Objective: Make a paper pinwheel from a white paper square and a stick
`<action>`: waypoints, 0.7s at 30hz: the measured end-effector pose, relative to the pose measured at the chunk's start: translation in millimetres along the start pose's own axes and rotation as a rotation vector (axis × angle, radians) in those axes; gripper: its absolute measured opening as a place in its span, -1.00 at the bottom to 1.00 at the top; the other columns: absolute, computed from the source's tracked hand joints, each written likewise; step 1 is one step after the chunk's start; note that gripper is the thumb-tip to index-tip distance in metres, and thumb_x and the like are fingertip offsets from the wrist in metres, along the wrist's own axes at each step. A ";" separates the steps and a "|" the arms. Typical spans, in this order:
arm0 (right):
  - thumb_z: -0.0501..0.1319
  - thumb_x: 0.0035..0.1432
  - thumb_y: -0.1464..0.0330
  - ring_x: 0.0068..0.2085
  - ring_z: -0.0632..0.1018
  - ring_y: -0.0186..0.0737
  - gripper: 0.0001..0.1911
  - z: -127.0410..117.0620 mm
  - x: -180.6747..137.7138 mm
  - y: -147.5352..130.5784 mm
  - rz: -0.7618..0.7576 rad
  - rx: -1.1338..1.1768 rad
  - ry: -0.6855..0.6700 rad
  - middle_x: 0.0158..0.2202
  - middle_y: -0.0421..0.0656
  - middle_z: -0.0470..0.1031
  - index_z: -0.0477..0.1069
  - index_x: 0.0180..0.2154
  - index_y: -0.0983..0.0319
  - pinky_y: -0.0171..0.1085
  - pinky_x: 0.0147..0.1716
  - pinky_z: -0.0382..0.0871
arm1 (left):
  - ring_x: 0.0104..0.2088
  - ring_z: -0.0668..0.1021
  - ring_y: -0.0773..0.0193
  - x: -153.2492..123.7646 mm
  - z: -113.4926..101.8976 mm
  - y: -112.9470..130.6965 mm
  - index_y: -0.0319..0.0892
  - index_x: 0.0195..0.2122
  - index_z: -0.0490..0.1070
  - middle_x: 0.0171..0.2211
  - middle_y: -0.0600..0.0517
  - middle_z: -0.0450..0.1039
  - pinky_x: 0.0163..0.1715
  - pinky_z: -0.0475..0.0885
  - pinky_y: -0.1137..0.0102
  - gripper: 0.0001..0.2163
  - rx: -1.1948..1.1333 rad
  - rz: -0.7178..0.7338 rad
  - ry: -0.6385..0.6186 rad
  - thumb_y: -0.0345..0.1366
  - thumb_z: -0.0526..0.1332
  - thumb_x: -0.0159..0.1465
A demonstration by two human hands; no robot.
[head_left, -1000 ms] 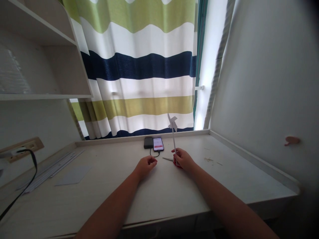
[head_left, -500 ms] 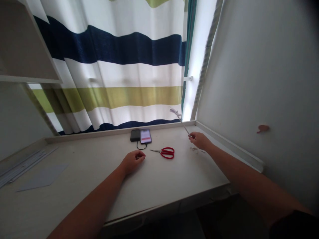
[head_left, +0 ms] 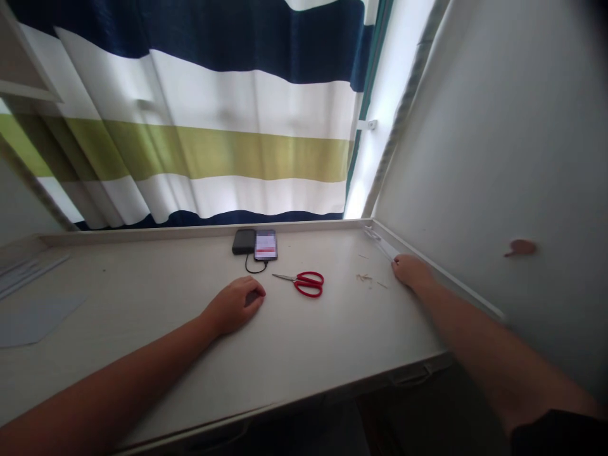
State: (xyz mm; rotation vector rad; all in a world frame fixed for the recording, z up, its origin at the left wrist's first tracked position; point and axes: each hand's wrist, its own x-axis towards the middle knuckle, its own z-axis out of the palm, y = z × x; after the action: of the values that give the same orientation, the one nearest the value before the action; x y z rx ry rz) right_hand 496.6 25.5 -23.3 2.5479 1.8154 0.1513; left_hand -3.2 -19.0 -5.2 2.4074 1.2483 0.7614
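Observation:
My left hand (head_left: 236,304) rests on the white desk (head_left: 285,354) with its fingers curled and nothing visible in them. To its right lie scissors (head_left: 306,283) with red handles, blades nearly together and pointing left. At the desk's right side my right hand (head_left: 412,270) pinches the near end of a thin white stick-like piece (head_left: 382,242), perhaps paper. This piece lies low along the right edge, its far end reaching the back corner. Small pale scraps (head_left: 364,277) are scattered on the desk left of my right hand.
A phone (head_left: 265,245) is joined by a short cable to a black power bank (head_left: 244,241) near the back rim. White paper sheets (head_left: 40,316) lie at the left. Behind the desk hangs a striped curtain (head_left: 213,152); a wall (head_left: 475,177) stands at the right.
My right hand has lowered the white piece from the air to the desk's right edge, moving right. My left hand stays resting. The view has tilted down and shifted.

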 end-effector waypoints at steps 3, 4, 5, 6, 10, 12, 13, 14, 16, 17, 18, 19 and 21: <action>0.16 0.27 0.26 -0.09 0.50 -0.15 -0.68 4.4 9.0 3.3 -0.018 -0.024 -0.010 -0.01 -0.05 0.42 0.36 0.00 0.27 -0.07 -0.12 0.45 | -0.21 0.47 0.14 -3.3 -1.7 2.4 -0.12 -0.34 0.47 -0.29 -0.04 0.48 -0.12 0.32 0.29 -0.87 0.009 0.017 -0.022 -0.30 0.13 0.18; 0.16 0.27 0.26 -0.09 0.51 -0.15 -0.68 6.3 11.8 5.6 -0.024 -0.032 -0.010 -0.02 -0.05 0.42 0.36 0.00 0.28 -0.07 -0.12 0.45 | -0.21 0.47 0.14 -3.6 -1.9 2.1 -0.12 -0.35 0.47 -0.28 -0.04 0.48 -0.12 0.32 0.30 -0.88 0.011 0.016 -0.028 -0.31 0.14 0.18; 0.16 0.27 0.26 -0.09 0.51 -0.16 -0.69 8.2 14.5 8.4 -0.028 -0.039 -0.010 -0.02 -0.05 0.43 0.36 -0.01 0.27 -0.08 -0.13 0.45 | -0.20 0.46 0.14 -3.8 -2.1 1.4 -0.11 -0.34 0.47 -0.27 -0.04 0.48 -0.12 0.32 0.30 -0.88 0.014 0.014 -0.036 -0.31 0.14 0.18; 0.15 0.27 0.26 -0.09 0.50 -0.16 -0.70 10.2 17.0 11.6 -0.030 -0.045 -0.008 -0.02 -0.05 0.42 0.36 -0.01 0.27 -0.08 -0.12 0.45 | -0.19 0.46 0.14 -3.7 -2.1 0.5 -0.11 -0.33 0.47 -0.27 -0.04 0.47 -0.12 0.32 0.30 -0.88 0.016 0.012 -0.043 -0.32 0.15 0.18; 0.15 0.28 0.25 -0.09 0.50 -0.17 -0.70 15.6 24.7 23.6 -0.026 -0.064 0.002 -0.02 -0.05 0.43 0.37 -0.03 0.27 -0.09 -0.11 0.44 | -0.17 0.45 0.12 -3.4 -1.6 -2.6 -0.08 -0.31 0.46 -0.24 -0.04 0.46 -0.11 0.31 0.28 -0.89 0.012 0.005 -0.068 -0.32 0.16 0.18; 0.14 0.28 0.24 -0.10 0.50 -0.18 -0.72 17.1 27.9 26.7 -0.017 -0.068 0.006 -0.04 -0.05 0.44 0.39 -0.05 0.25 -0.11 -0.11 0.43 | -0.17 0.44 0.11 -3.3 -1.2 -3.4 -0.07 -0.31 0.46 -0.24 -0.03 0.45 -0.11 0.31 0.27 -0.90 0.003 -0.001 -0.081 -0.32 0.16 0.17; 0.14 0.28 0.24 -0.11 0.51 -0.19 -0.73 17.7 29.7 27.3 -0.013 -0.067 0.007 -0.05 -0.05 0.45 0.40 -0.07 0.24 -0.13 -0.11 0.42 | -0.17 0.44 0.11 -3.2 -1.2 -3.6 -0.07 -0.31 0.45 -0.23 -0.03 0.45 -0.11 0.31 0.26 -0.90 -0.003 -0.004 -0.088 -0.32 0.17 0.17; 0.14 0.28 0.24 -0.12 0.51 -0.20 -0.74 18.0 31.6 27.3 -0.009 -0.064 0.009 -0.07 -0.04 0.46 0.41 -0.09 0.23 -0.16 -0.11 0.41 | -0.17 0.44 0.11 -3.2 -1.1 -3.9 -0.07 -0.31 0.45 -0.23 -0.04 0.45 -0.11 0.31 0.26 -0.90 -0.008 -0.007 -0.095 -0.32 0.17 0.17; 0.15 0.26 0.24 -0.17 0.52 -0.21 -0.76 17.6 35.6 26.0 -0.006 -0.048 0.010 -0.13 -0.02 0.49 0.43 -0.12 0.23 -0.18 -0.13 0.39 | -0.16 0.43 0.10 -3.4 -1.1 -4.8 -0.06 -0.30 0.45 -0.22 -0.04 0.44 -0.10 0.30 0.24 -0.90 -0.017 -0.012 -0.107 -0.31 0.18 0.16; 0.17 0.24 0.25 -0.20 0.53 -0.19 -0.76 16.7 37.6 24.8 -0.009 -0.034 0.010 -0.17 0.01 0.51 0.44 -0.13 0.24 -0.18 -0.14 0.37 | -0.15 0.43 0.09 -3.7 -1.0 -5.4 -0.06 -0.29 0.45 -0.21 -0.04 0.44 -0.10 0.30 0.23 -0.89 -0.020 -0.014 -0.116 -0.31 0.18 0.16; 0.19 0.21 0.27 -0.23 0.53 -0.16 -0.76 15.3 39.4 23.3 -0.016 -0.016 0.010 -0.20 0.06 0.52 0.46 -0.15 0.27 -0.17 -0.17 0.36 | -0.14 0.43 0.08 -4.0 -0.9 -6.2 -0.05 -0.28 0.44 -0.20 -0.05 0.43 -0.09 0.30 0.23 -0.89 -0.024 -0.016 -0.125 -0.31 0.18 0.16; 0.21 0.18 0.29 -0.26 0.54 -0.12 -0.76 13.2 41.0 21.4 -0.024 0.005 0.013 -0.24 0.11 0.53 0.47 -0.17 0.29 -0.16 -0.21 0.34 | -0.13 0.43 0.08 -4.5 -0.8 -7.0 -0.04 -0.28 0.44 -0.19 -0.04 0.43 -0.08 0.29 0.22 -0.88 -0.029 -0.020 -0.133 -0.31 0.18 0.16; 0.25 0.10 0.32 -0.32 0.55 -0.05 -0.77 7.5 42.4 15.5 -0.039 0.047 0.025 -0.30 0.22 0.53 0.50 -0.22 0.33 -0.13 -0.29 0.31 | -0.11 0.42 0.08 -5.4 -0.7 -8.5 -0.03 -0.26 0.43 -0.17 -0.03 0.42 -0.06 0.29 0.21 -0.87 -0.041 -0.027 -0.152 -0.30 0.19 0.15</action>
State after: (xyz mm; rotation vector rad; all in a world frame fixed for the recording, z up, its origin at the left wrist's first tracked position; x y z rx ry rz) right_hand 525.5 60.8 -26.7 2.5516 1.8984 0.1427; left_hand -11.8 -18.7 -10.5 2.3617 1.1906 0.5791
